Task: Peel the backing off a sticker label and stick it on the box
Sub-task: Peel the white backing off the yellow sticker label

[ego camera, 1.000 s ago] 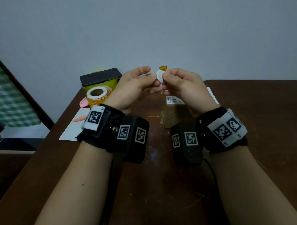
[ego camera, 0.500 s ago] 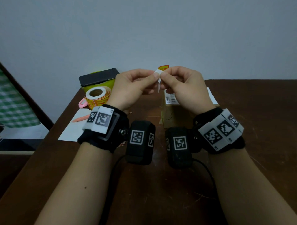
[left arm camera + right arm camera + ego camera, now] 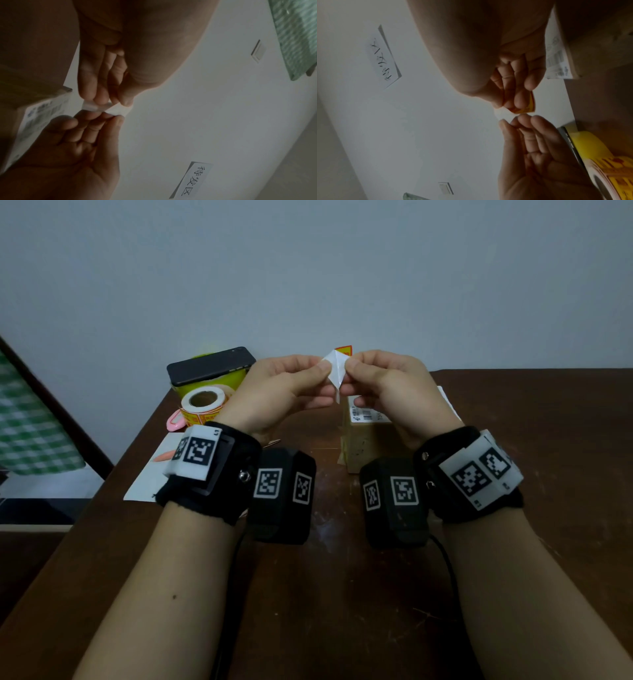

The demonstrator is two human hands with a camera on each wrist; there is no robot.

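Both hands are raised above the table, fingertips meeting. My right hand (image 3: 352, 368) pinches an orange-yellow sticker (image 3: 524, 109), whose corner (image 3: 344, 350) shows above the thumbs. A white backing paper (image 3: 335, 366) is pinched by my left hand (image 3: 322, 370) and stands away from the sticker as a folded flap (image 3: 503, 115). In the left wrist view the left hand (image 3: 113, 100) and right hand (image 3: 102, 119) hold the pale strip (image 3: 118, 109) between them. The cardboard box (image 3: 363, 446) with a barcode label (image 3: 368, 414) stands on the table under the right hand.
A roll of orange stickers (image 3: 203, 405) sits at the back left beside a yellow-green container (image 3: 219, 383) with a black phone (image 3: 210, 366) on it. A white sheet (image 3: 147, 481), an orange stick (image 3: 164, 456) and a pink clip (image 3: 174, 421) lie near the table's left edge.
The white backing has opened into a wider flap between the thumbs. Both hands stay raised in about the same place, wrists turned slightly.
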